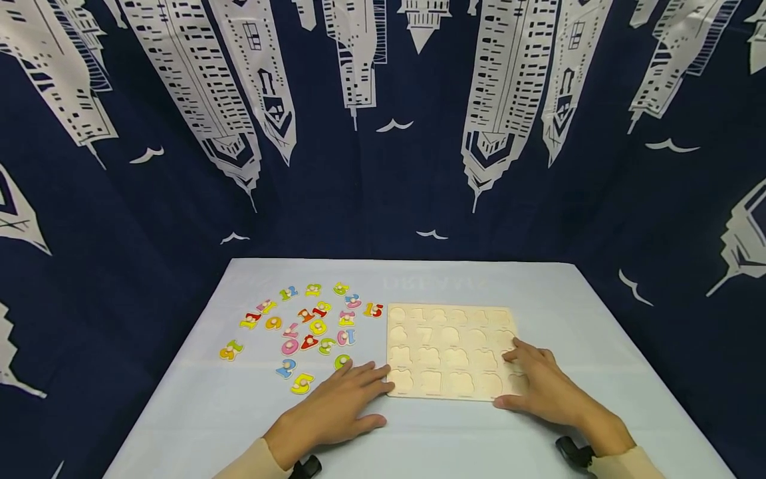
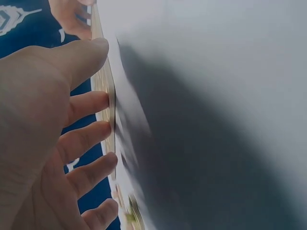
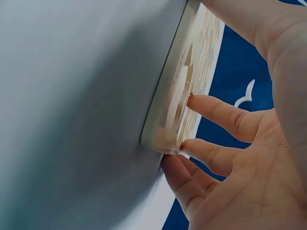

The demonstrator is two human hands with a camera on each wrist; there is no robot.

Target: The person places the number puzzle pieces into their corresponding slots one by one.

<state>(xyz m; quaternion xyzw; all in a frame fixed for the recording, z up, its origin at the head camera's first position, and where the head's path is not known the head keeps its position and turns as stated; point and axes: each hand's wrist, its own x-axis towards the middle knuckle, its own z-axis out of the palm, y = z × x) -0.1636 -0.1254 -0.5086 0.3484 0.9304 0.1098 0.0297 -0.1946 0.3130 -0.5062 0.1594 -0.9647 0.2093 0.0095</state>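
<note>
A pale wooden puzzle board (image 1: 444,347) with rows of shallow number-shaped recesses lies flat on the table. My left hand (image 1: 335,409) is spread palm down at its front left corner, fingertips at the left edge. Those fingers are nearly straight in the left wrist view. At the board's right end, my right hand (image 1: 547,386) touches the surface and side with its fingers; its thumb lies by the front edge. In the right wrist view, two fingertips (image 3: 194,101) rest on the board (image 3: 168,120). A green round number piece (image 1: 342,361) sits just beyond the left hand.
Left of the board, several coloured number pieces with small knobs lie scattered, among them a yellow 5 (image 1: 302,383), a red 4 (image 1: 309,342) and a red-and-yellow 15 (image 1: 374,310). A white cloth covers the table (image 1: 455,439). Behind hangs a dark blue curtain (image 1: 383,193) with white buildings.
</note>
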